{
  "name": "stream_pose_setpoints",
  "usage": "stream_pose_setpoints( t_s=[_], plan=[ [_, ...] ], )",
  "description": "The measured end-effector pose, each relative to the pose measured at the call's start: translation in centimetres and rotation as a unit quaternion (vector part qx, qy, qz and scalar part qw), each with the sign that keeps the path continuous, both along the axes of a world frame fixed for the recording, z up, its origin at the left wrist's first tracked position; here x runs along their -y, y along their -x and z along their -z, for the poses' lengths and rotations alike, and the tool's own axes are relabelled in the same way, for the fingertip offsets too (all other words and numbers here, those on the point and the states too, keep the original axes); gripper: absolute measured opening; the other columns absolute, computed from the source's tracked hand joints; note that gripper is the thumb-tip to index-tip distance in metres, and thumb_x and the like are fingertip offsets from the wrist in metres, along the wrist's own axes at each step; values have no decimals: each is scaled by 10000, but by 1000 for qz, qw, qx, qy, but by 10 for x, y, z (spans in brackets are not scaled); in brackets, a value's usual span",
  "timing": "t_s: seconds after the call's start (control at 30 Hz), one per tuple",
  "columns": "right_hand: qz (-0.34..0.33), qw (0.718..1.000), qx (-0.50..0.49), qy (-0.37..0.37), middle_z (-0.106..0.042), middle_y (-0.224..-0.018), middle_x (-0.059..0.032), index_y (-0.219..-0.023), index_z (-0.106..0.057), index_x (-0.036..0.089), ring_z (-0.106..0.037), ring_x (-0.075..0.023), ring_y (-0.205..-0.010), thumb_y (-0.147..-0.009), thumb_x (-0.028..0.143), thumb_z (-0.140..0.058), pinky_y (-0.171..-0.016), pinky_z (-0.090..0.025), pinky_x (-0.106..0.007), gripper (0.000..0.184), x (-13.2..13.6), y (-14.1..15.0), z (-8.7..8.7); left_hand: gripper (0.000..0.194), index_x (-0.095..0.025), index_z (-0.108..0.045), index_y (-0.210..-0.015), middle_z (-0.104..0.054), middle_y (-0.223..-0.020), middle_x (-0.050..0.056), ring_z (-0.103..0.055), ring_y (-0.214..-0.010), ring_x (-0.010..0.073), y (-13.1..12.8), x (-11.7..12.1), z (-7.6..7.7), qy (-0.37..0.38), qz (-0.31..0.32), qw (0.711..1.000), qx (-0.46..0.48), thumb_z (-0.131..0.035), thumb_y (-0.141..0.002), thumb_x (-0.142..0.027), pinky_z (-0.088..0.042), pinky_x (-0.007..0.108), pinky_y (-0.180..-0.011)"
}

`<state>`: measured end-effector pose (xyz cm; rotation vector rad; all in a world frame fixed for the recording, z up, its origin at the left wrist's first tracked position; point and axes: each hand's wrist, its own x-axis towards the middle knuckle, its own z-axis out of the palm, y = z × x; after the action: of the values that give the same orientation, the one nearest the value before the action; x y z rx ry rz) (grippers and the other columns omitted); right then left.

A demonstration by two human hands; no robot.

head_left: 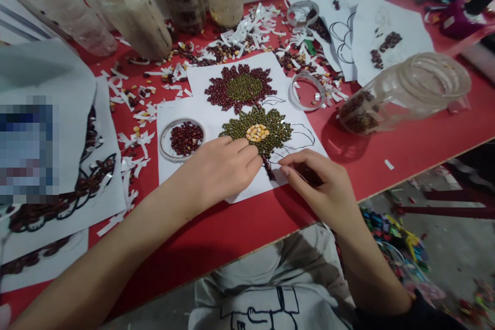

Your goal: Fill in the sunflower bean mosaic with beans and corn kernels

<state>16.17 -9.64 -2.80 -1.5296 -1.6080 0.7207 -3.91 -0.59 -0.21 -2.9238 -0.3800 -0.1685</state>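
My left hand [226, 165] rests over the white paper [176, 108], fingers curled under and their tips hidden, just below a flower of green beans [274, 131] with a corn kernel centre [257, 132]. Thumb and forefinger of my right hand [323, 180] come together at the paper's right side, beside a short stem of dark red beans [268, 167]; whatever they hold is too small to make out. Above lies a second flower with red bean petals [218, 90] and a green centre. A shallow round lid with red beans [186, 139] sits left of my left hand.
A glass jar [406, 93] with some beans leans at the right, near an upturned ring-like lid [307, 91]. Several jars [131, 15] stand at the back. Paper shreds [255, 26] and loose beans litter the red table [386, 139]. Bean-decorated sheets [104, 185] lie left.
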Motion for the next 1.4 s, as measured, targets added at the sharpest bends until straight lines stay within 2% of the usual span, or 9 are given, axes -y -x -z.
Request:
stream_pose_setpoints(
  t_s=[0.33,0.63,0.83,1.0,1.23,1.4],
  plan=[
    [0,1000,3,4,-719,-863,-33,-923,-687,216,-642,-158,-754,-916,240,-603,-671,-503,-276,88,1,0,0,173,-168,-606,-823,-639,-756,17,-591,-733,193,-2,-2,-8,38,-11,999,-29,-555,-916,-31,-369,313,-624],
    [0,1000,4,3,-721,-865,-34,-905,-687,218,-653,-165,-769,-914,234,-599,-674,-505,-274,90,1,-1,0,147,-171,-624,-850,-655,-779,9,-582,-712,188,-1,-8,-6,39,6,999,-28,-573,-916,-50,-375,324,-621],
    [-5,1000,5,0,-717,-869,-29,-942,-687,216,-641,-152,-757,-925,238,-603,-667,-494,-268,88,2,-2,2,134,-171,-639,-837,-662,-769,6,-587,-724,203,11,-4,-4,44,25,998,-28,-584,-917,-79,-400,341,-632],
    [-13,1000,8,-3,-719,-874,-28,-934,-687,215,-639,-148,-763,-927,239,-607,-690,-492,-266,84,1,-1,2,124,-140,-647,-997,-676,-823,21,-590,-723,205,18,11,1,33,-15,999,-28,-567,-925,-78,-408,343,-635],
    [-8,1000,10,0,-720,-873,-16,-942,-691,210,-628,-129,-747,-931,240,-612,-663,-470,-241,86,1,-1,4,128,-177,-637,-950,-622,-732,3,-559,-684,202,20,16,17,-9,-59,997,43,-538,-951,-95,-366,332,-626],
    [-2,1000,7,-1,-725,-880,-2,-941,-695,221,-629,-120,-745,-932,245,-619,-663,-470,-231,81,1,-2,5,163,-170,-629,-935,-615,-725,0,-548,-671,195,23,17,23,0,-72,993,90,-485,-984,-112,-359,326,-623]
  ],
)
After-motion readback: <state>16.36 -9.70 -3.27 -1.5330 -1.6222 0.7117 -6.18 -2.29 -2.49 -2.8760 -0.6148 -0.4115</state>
